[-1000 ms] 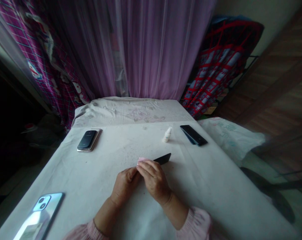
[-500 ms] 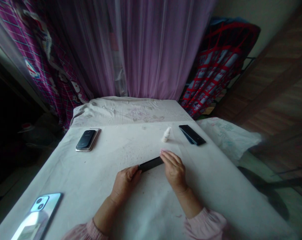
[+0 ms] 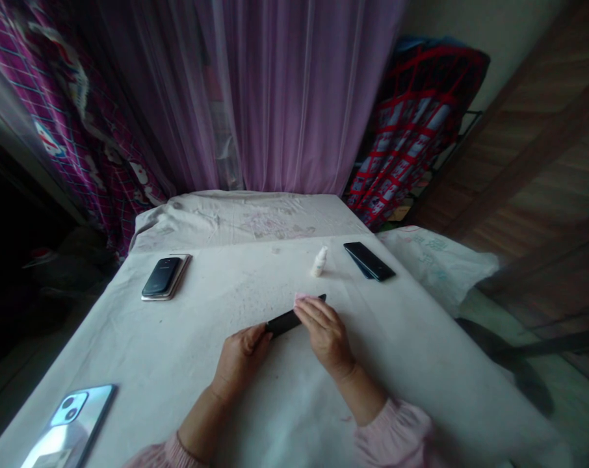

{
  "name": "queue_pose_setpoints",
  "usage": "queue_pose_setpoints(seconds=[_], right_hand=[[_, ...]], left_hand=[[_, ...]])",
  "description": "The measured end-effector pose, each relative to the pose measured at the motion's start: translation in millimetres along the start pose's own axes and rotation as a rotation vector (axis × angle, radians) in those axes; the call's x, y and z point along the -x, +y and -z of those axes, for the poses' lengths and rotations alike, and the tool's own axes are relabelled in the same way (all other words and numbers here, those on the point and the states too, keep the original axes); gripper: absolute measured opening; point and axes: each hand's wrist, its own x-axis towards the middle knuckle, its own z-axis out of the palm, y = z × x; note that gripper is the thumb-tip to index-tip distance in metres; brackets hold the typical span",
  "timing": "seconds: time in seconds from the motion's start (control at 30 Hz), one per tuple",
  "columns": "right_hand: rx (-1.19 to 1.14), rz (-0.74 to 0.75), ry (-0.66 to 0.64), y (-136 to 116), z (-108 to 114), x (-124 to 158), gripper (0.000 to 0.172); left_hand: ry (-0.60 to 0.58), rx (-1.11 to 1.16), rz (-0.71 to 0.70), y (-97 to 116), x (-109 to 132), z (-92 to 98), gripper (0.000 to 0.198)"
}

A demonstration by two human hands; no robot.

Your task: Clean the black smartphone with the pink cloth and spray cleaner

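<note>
A black phone (image 3: 283,322) is held tilted just above the table, its near-left end in the grip of my left hand (image 3: 242,359). My right hand (image 3: 327,337) presses a small pink cloth (image 3: 303,298) onto the phone's upper face, its fingers together over the cloth. The phone's far-right tip shows beyond those fingers, and part of its middle is hidden under them. Just past my right hand stands a small white spray bottle (image 3: 318,262), upright on the table.
Two stacked dark phones (image 3: 371,261) lie at the right. At the left a dark phone (image 3: 162,275) rests on a lighter device (image 3: 181,273). A shiny pale-blue phone (image 3: 75,422) lies near left. White cloth covers the table (image 3: 216,279); purple curtains (image 3: 294,97) hang behind.
My right hand has slid left along the phone with the pink cloth, uncovering the phone's far-right tip. The view has shifted slightly. My left hand keeps its hold.
</note>
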Motion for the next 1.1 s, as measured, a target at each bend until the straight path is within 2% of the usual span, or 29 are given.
queue_pose_setpoints(seconds=[0.1,0.17,0.23,0.4,0.5,0.63,0.77,0.87,0.93,1.1], right_hand=[[0.081,-0.031,0.056,24,8,7,0.035],[0.100,-0.037,0.073,27,8,8,0.035],[0.080,-0.025,0.068,18,2,5,0.034],[-0.045,0.052,-0.031,-28,-19,-6,0.032],[-0.065,0.074,-0.041,-39,-25,-8,0.031],[-0.031,0.081,-0.050,-18,-16,-4,0.031],[0.091,-0.011,0.011,22,2,4,0.035],[0.135,-0.063,0.055,35,6,8,0.037],[0.125,-0.070,0.055,28,2,7,0.037],[-0.020,0.029,-0.039,-15,-17,0,0.035]], left_hand=[[0.006,-0.028,0.017,0,-1,-0.5,0.027],[0.019,-0.029,0.013,1,-2,-0.6,0.028],[0.025,-0.017,0.004,1,-2,-0.4,0.027],[0.017,0.066,-0.003,5,-3,2.7,0.023],[0.001,0.108,-0.011,5,-3,3.6,0.025],[0.016,0.058,-0.021,-1,-2,0.5,0.026],[0.045,0.001,-0.042,-5,-2,-2.8,0.027],[0.052,-0.012,-0.051,-5,-2,-3.2,0.027],[0.044,-0.014,-0.043,-4,-2,-3.0,0.028],[0.018,0.013,-0.028,-3,-2,-3.1,0.026]])
